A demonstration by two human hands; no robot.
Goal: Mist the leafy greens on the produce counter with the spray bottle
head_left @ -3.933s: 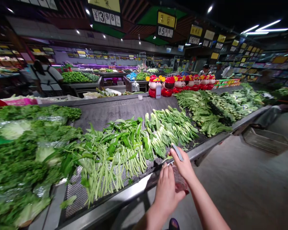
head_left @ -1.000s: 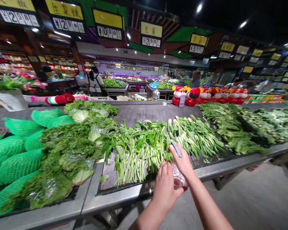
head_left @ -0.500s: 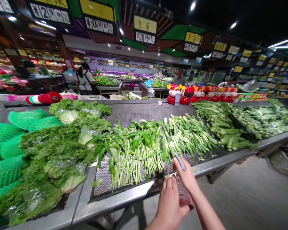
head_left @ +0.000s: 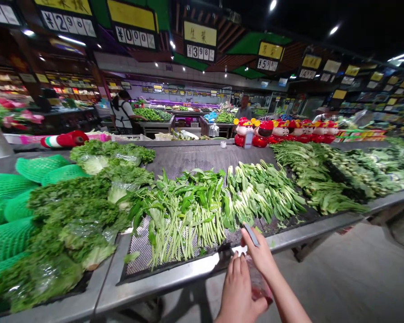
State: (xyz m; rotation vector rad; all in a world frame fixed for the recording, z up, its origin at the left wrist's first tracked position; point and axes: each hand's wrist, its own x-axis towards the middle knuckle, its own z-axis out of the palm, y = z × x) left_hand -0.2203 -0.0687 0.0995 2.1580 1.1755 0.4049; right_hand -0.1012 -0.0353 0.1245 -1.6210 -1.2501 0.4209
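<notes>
In the lower middle, my left hand (head_left: 238, 285) is closed round a see-through plastic item (head_left: 256, 276), pinkish-red at its lower end. I cannot make out its kind. My right hand (head_left: 261, 255) is just beyond it, fingers curled at the item's far end, with a flat grey strip (head_left: 251, 235) lying along the fingers. The fingertips partly hide what they grip. Both hands are over the stall's metal front edge (head_left: 168, 277). Beyond them lie long-stemmed leafy greens (head_left: 191, 220) on black mesh and bunches of white-stemmed greens (head_left: 262, 190).
Frilly lettuces (head_left: 74, 211), some in clear wrap, fill the left side beside green foam netting sleeves (head_left: 10, 233). More greens (head_left: 309, 170) lie to the right. Red figurines (head_left: 245, 132) line the back ledge near a small white roll (head_left: 223, 144). Price signs (head_left: 200, 40) hang overhead. Several people stand farther off.
The view has shifted slightly. My right hand has slid a little down, with the grey strip still at its fingers. My left hand keeps its grasp on the plastic item.
</notes>
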